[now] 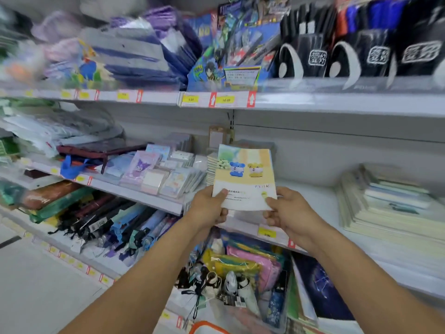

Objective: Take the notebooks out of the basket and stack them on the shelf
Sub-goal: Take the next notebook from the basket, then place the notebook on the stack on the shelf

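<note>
Forearms fill the bottom of the view, both reaching up toward the store shelving. Largest first: the middle shelf (320, 203) runs across at hand level, white, with a bare patch right behind the hands. On its right sits a stack of pale books (395, 208), lying flat, blurred. Just behind and left of the held item, a stack of spiral-edged notebooks (213, 165) is already on that shelf — likely the target pile, though I can't confirm. Lower shelf holds folded umbrellas (115, 227) and a clear bin of pouches (243, 263).

Held notebook (245, 177): yellow-and-white cover with a blue and a yellow cartoon animal, held above the shelf edge, tilted back, not touching the shelf. Left hand (209, 208) grips its lower left corner, thumb on the cover, fingers curled beneath. Right hand (286, 213) pinches the lower right corner, thumb on top.

Orange basket rim (207, 327) barely shows at the bottom edge; contents hidden, so how many notebooks remain can't be told.

Progress, judged: one notebook is out of the basket and in transit, placement not yet done; setting it flat on the pile is left, then any others.

Writing: yellow price tags on the upper shelf rail read "5.00" (190, 99) and "10.00" (225, 100). Small Chinese print on the cover — too blurred to read. White characters on black packs (375, 54) top right, also unclear.
</note>
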